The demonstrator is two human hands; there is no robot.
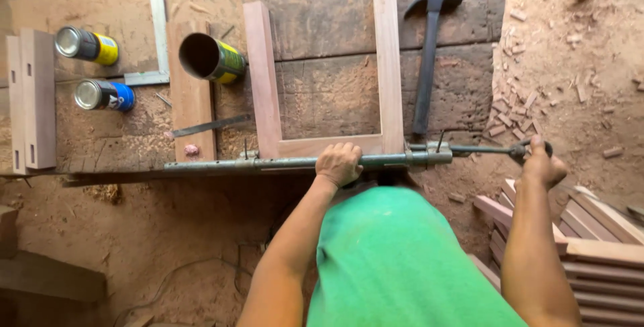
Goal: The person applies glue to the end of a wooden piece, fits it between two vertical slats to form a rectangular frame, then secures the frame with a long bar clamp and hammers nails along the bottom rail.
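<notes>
The bar clamp (302, 162) is dull grey-green. Beyond it, the wooden frame (325, 72) is pale reddish-tan. Left of the frame lie a green-and-yellow can (211, 59), a yellow can (86, 45) and a blue can (104, 95). Right of it, the hammer (429, 59) is black.

Smooth pale wood frame (329, 142); dull greenish metal bar clamp (302, 162); rough worn wooden bench (335, 85); matt black hammer (429, 59); shiny metal cans (87, 45); brushed metal square (157, 32).
</notes>
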